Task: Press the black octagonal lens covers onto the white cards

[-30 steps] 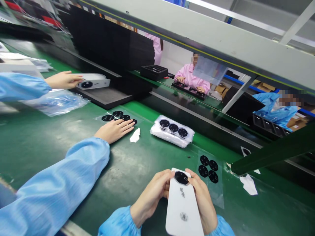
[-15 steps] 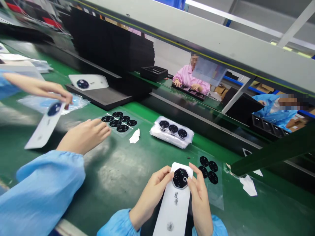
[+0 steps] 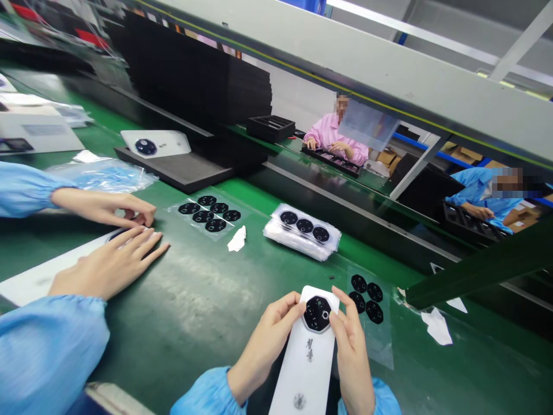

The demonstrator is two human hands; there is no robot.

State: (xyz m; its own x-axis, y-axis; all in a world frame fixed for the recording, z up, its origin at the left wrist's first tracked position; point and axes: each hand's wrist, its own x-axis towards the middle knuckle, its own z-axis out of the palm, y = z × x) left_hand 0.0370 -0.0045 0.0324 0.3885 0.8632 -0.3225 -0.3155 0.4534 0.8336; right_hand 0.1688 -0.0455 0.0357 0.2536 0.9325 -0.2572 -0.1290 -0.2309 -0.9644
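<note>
A white phone back panel (image 3: 305,369) with dark lettering lies between my hands, tilted towards me. At its top end is a black octagonal camera lens cover (image 3: 317,314) in a silvery rim. My left hand (image 3: 270,331) grips the panel's left edge, thumb beside the cover. My right hand (image 3: 349,340) holds the right edge, thumb at the cover's right side and forefinger raised near the top corner. Right of my hands lies a clear sheet (image 3: 380,346) bearing several black octagonal lens stickers (image 3: 374,291).
A stack of clear sheets (image 3: 298,245) with black stickers lies ahead. To the left, a co-worker's hands (image 3: 112,259) rest on another white panel (image 3: 26,282). A black foam tray (image 3: 185,173) holds one panel (image 3: 173,144). A green post (image 3: 475,259) stands at right, near paper scraps (image 3: 437,327).
My hands and the panel have barely moved. The co-worker at left has laid their panel down on the table, both hands now over its lens end.
</note>
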